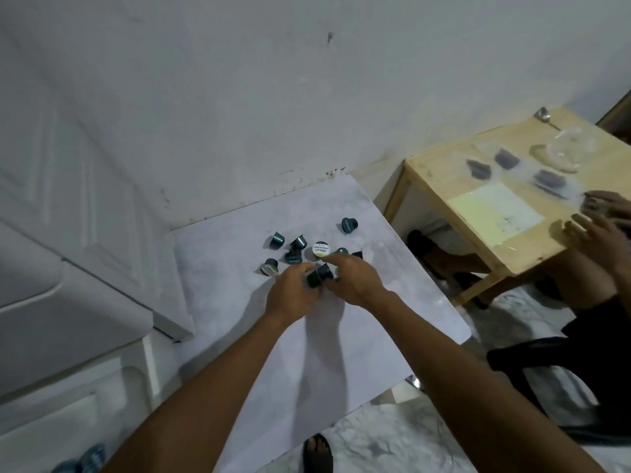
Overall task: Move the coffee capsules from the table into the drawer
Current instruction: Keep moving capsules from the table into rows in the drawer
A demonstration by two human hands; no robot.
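A wooden side table bears a spoon.

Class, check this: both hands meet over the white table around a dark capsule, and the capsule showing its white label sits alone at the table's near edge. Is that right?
Not quite. In the head view the white-label capsule sits among the other capsules toward the white table's far side. The left hand and right hand do meet around a dark capsule.
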